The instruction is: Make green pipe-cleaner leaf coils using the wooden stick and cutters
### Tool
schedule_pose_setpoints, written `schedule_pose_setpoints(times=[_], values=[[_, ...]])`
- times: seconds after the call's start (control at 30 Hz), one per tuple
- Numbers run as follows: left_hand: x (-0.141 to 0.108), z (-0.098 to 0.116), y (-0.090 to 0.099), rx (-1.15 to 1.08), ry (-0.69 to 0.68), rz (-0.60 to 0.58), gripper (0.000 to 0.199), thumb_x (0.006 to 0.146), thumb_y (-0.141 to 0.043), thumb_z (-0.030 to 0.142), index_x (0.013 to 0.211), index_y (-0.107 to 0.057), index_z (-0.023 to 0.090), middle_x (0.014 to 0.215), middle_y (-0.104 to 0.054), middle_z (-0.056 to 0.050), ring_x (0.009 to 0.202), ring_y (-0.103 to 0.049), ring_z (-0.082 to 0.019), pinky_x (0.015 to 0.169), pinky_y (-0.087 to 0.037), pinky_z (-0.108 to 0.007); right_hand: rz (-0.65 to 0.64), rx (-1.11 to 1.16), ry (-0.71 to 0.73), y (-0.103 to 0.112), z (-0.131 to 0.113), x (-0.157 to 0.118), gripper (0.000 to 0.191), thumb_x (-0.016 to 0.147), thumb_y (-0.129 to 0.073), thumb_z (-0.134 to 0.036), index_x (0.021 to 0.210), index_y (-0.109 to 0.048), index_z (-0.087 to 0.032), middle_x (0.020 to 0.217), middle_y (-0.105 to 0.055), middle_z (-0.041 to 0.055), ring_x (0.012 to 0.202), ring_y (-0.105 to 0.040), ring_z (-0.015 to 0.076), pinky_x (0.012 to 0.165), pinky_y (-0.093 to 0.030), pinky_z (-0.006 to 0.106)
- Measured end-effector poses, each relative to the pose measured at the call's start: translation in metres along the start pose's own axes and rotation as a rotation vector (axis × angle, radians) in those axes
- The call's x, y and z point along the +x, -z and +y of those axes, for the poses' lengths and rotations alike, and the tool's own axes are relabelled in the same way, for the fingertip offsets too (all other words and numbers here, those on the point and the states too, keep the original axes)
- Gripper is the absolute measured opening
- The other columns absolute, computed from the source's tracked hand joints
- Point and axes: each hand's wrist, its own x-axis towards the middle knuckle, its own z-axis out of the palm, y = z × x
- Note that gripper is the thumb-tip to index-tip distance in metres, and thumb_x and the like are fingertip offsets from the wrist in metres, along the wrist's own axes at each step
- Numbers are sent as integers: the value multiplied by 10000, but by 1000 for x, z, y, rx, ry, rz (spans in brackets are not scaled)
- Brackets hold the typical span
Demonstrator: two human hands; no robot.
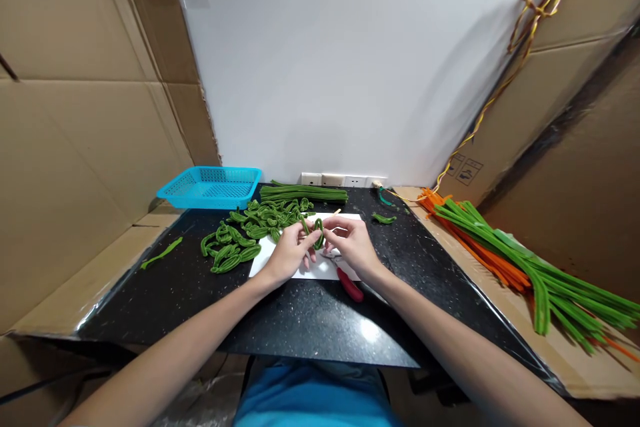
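Observation:
Both hands meet over a white sheet (306,271) on the black speckled tabletop. My left hand (293,250) pinches a looped dark green fuzzy stem (319,224) from its left side. On the right side of the same loops, my right hand (353,243) has its fingers closed on the stem. Beneath the right hand lies a tool with a red handle (350,285), its metal part on the sheet and partly hidden. A pile of looped green fuzzy pieces (270,217) lies beyond and left of my left hand, with more loops (235,257) nearer.
A blue basket (210,203) stands at the back left. Straight dark green stems (304,194) lie by the wall sockets (333,180). Bright green stems (520,257) and orange stems (495,263) rest on cardboard at right. A twisted yellow-brown cable (500,90) hangs above them.

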Motion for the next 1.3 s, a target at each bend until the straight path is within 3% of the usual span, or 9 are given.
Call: schedule_pose_setpoints(times=[0.17, 0.4, 0.63, 0.8, 1.1, 1.3], values=[[-1, 1, 1, 90, -51, 44, 448, 811, -806, 553, 877, -608, 156, 634, -639, 14, 445, -608, -124, 399, -450, -195, -14, 13, -17, 0, 0, 0, 318, 740, -858, -446, 829, -764, -156, 792, -718, 41, 567, -656, 150, 506, -550, 257], [0, 3, 2, 48, -27, 94, 467, 773, -834, 566, 840, -610, 162, 648, -630, 22, 384, -610, -139, 329, -398, -202, -14, 10, -13, 1, 4, 2, 340, 739, -863, -462, 842, -767, -153, 770, -717, 44, 544, -660, 160, 510, -560, 279], [2, 4, 6, 92, -82, 102, 408, 828, -790, 527, 766, -669, 142, 620, -626, 14, 374, -457, -71, 370, -339, -199, -20, 41, -3, 0, 6, 1, 376, 729, -879, -477, 901, -786, -157, 822, -767, 70, 587, -684, 179, 581, -581, 316], [4, 1, 10, 179, -78, -20, 419, 847, -758, 520, 684, -665, 146, 641, -682, -32, 576, -612, -152, 574, -480, -243, -21, 36, -38, 0, 4, -1, 354, 735, -863, -474, 889, -765, -170, 764, -746, 48, 559, -664, 175, 577, -578, 324], [4, -6, 11, 299, -67, -20, 307, 890, -698, 416, 814, -751, 123, 748, -731, -58, 652, -612, -173, 617, -438, -248, -29, 25, -53, 2, 7, -1, 373, 778, -834, -403, 1050, -747, -163, 803, -750, 56, 729, -717, 211, 683, -609, 333], [4, -2, 13, 329, -76, -90, 268, 900, -663, 377, 805, -729, 135, 725, -687, -23, 657, -572, -162, 629, -420, -248, 15, -97, 9, 0, -2, -5, 334, 781, -831, -479, 830, -786, -152, 835, -769, 94, 665, -713, 211, 606, -608, 322]])
